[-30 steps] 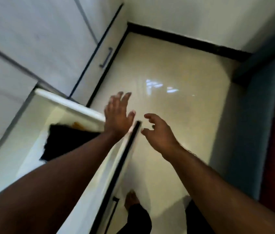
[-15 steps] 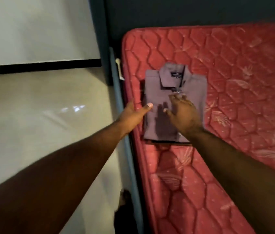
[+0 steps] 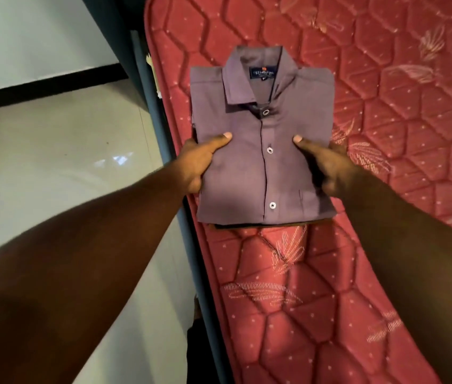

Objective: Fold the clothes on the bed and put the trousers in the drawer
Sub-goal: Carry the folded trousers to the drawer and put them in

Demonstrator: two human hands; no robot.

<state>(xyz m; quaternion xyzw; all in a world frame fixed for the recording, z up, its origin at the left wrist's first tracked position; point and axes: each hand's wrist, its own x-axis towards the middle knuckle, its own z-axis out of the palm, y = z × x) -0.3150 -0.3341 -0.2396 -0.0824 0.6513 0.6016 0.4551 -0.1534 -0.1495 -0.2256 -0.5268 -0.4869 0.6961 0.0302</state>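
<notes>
From the head view, we have turned from the open drawer to the mattress (image 3: 385,134): our left hand (image 3: 195,162) and right hand (image 3: 327,164) now grip the folded shirt (image 3: 260,134) near its left edge (trousers seemingly stowed already).

My two arms are bare from the edge of the view down to the wrists: no sleeve, cuff, watch, band or ring shows on either. My left hand (image 3: 195,162) and right hand (image 3: 327,164) are bare too. The thumbnails are short and trimmed, plain and without polish. The other fingers are mostly out of sight. Low in the view, beside the bed frame, a bit of my dark, near-black clothing (image 3: 195,353) shows, with what looks like a bare foot just above it, too dim to tell more
</notes>
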